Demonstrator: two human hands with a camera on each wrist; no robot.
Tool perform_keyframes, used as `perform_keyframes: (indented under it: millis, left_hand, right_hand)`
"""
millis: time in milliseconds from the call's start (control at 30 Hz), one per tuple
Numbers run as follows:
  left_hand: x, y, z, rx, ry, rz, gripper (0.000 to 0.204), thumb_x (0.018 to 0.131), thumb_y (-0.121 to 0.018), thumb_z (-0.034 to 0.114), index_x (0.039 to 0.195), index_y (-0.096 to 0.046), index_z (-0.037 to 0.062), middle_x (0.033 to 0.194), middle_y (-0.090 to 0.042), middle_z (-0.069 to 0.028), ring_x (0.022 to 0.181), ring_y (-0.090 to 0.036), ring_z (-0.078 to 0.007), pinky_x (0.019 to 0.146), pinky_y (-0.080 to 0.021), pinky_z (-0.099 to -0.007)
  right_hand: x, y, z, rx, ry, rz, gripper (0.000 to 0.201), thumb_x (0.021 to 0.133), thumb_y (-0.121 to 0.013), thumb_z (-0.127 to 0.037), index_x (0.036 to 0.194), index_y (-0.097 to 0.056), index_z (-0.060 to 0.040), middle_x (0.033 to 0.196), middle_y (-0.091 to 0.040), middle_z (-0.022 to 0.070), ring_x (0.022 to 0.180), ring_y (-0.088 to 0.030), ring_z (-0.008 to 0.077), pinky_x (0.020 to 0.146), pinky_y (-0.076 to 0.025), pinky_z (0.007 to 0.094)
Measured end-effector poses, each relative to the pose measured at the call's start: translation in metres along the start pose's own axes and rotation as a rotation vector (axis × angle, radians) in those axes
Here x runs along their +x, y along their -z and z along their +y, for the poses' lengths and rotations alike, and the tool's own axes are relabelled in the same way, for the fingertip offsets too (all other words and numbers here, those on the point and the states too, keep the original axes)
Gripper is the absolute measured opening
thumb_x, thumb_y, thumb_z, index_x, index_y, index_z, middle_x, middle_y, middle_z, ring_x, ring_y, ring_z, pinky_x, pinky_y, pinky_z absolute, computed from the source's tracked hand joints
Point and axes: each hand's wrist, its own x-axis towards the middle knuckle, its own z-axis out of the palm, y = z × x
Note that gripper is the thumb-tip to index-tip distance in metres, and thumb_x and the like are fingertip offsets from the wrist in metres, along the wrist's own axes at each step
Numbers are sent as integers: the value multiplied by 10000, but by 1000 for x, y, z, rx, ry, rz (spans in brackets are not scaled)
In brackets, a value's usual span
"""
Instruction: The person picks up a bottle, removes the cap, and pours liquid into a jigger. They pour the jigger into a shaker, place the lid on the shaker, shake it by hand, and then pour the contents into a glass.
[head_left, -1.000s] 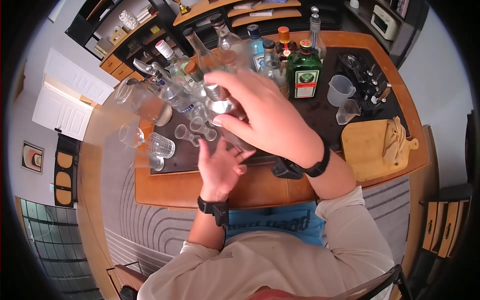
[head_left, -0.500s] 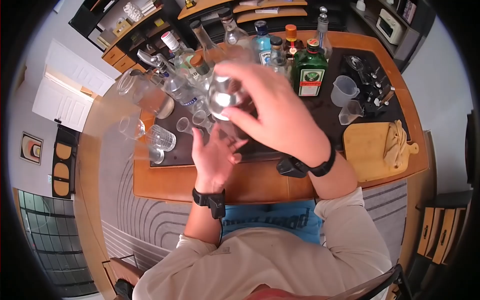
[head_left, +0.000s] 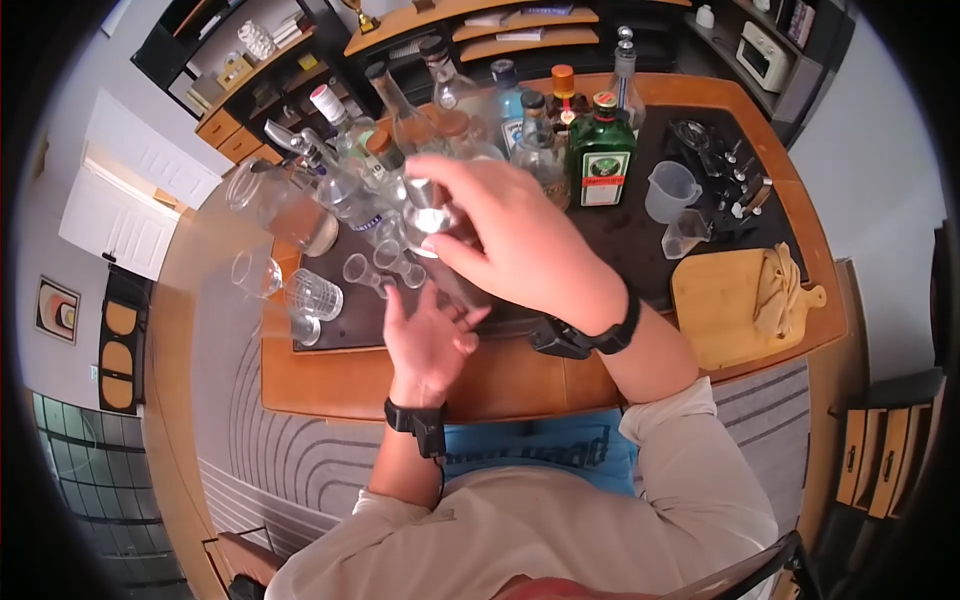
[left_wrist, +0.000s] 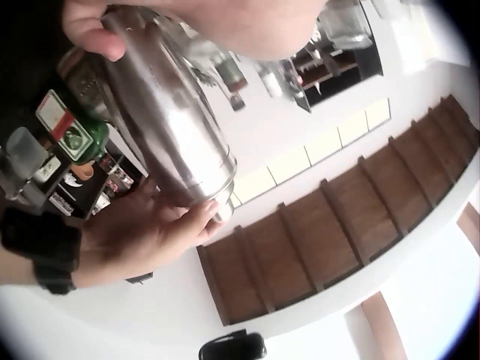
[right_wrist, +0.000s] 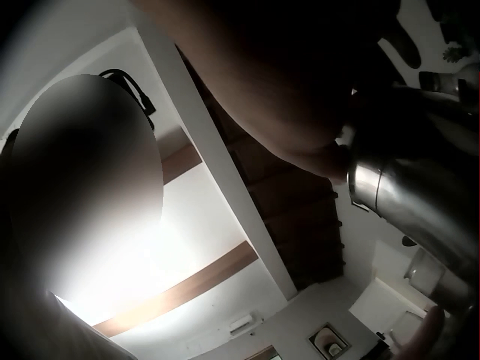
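A shiny steel cocktail shaker (head_left: 430,222) is held tilted above the near part of the table. My right hand (head_left: 530,235) grips its capped end from above, thumb on the near side; in the left wrist view those fingers (left_wrist: 176,229) lie over the cap. Palm up, my left hand (head_left: 430,345) is below with thumb and fingers spread, and a fingertip (left_wrist: 112,49) rests at the shaker's base. The right hand and blur hide the lower shaker in the head view. Two small shot glasses (head_left: 362,270) stand just beyond the left hand.
Several bottles, including a green bottle (head_left: 603,155), crowd the back of the table. A glass jar (head_left: 265,205) and a patterned tumbler (head_left: 315,293) stand left. Right are a plastic measuring jug (head_left: 672,190), bar tools (head_left: 735,165) and a cutting board (head_left: 715,315) with a cloth (head_left: 780,290).
The shaker tilted toward me at half a second ago and has now swung back, its cap showing again. The right hand moved with it; the left hand stays beneath, shifting slightly.
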Motion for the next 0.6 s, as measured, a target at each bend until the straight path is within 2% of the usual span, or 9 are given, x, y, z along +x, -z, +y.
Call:
perform_keyframes:
  millis: [100, 133, 200, 267, 333, 367, 500, 533, 600]
  left_hand:
    - [-2, -5, 16, 3, -158, -39, 991, 998, -270, 894, 1685, -265, 180, 1433, -544, -149, 1139, -648, -306, 630, -432, -287]
    - [-1, -8, 20, -18, -180, -54, 990, 1002, -271, 889, 1692, -251, 179, 1439, -538, -150, 1144, -649, -304, 633, -432, -288]
    - [-3, -4, 10, 29, -155, -18, 987, 1006, -273, 883, 1696, -243, 177, 1451, -530, -146, 1149, -643, -301, 638, -432, -289]
    - [2, -7, 8, 86, -115, 5, 985, 1010, -275, 877, 1699, -235, 175, 1464, -522, -142, 1153, -638, -299, 644, -433, -290]
    - [-5, -4, 3, -5, -113, -26, 982, 1013, -291, 871, 1700, -226, 172, 1485, -505, -136, 1151, -630, -298, 654, -440, -298]
    - [-7, -8, 5, -35, -157, -99, 980, 1014, -303, 867, 1703, -210, 176, 1517, -473, -131, 1165, -626, -303, 660, -447, -304]
    - [-3, -3, -1, -5, -141, -46, 1012, 1010, -325, 864, 1731, -131, 181, 1567, -405, -140, 1206, -609, -329, 671, -453, -312]
    - [-1, 2, -6, 38, -99, 68, 1038, 1001, -324, 876, 1739, -105, 180, 1588, -387, -145, 1233, -603, -344, 671, -453, -309]
    - [-1, -5, -9, 44, -53, 131, 1044, 992, -310, 889, 1736, -128, 180, 1591, -403, -141, 1248, -603, -341, 668, -450, -309]
  right_hand:
    - [-3, 19, -21, 123, 129, 110, 687, 870, -833, -38, 1504, -578, -108, 1241, -676, 108, 1005, -697, 242, 850, -586, 363]
    - [-1, 15, -21, 126, 142, 106, 687, 870, -833, -38, 1504, -578, -108, 1241, -676, 108, 1005, -697, 242, 850, -586, 363]
    - [-2, 4, -16, 146, 105, 144, 636, 864, -823, -132, 1454, -587, -146, 1153, -694, 100, 1040, -658, 339, 946, -503, 477]
    - [0, 8, -14, 75, 43, 94, 645, 864, -825, -134, 1461, -583, -148, 1170, -694, 102, 1062, -659, 343, 949, -505, 472]
    - [-4, 11, -21, 26, 83, 96, 675, 852, -834, -38, 1478, -592, -107, 1256, -687, 115, 1031, -694, 287, 894, -581, 392]
    - [-5, 14, -27, 82, 81, 124, 663, 853, -831, -46, 1471, -596, -104, 1250, -691, 120, 1020, -690, 306, 915, -573, 412]
    - [-4, 9, -22, 37, 102, 139, 657, 856, -828, -52, 1468, -596, -108, 1226, -693, 123, 1024, -685, 314, 936, -557, 429]
    - [-4, 4, -18, 30, 106, 147, 657, 856, -828, -52, 1468, -596, -108, 1226, -693, 123, 1024, -685, 314, 936, -557, 429]
    - [0, -1, -14, -77, -27, 23, 670, 848, -836, -60, 1471, -597, -114, 1224, -695, 120, 1038, -684, 319, 978, -532, 445]
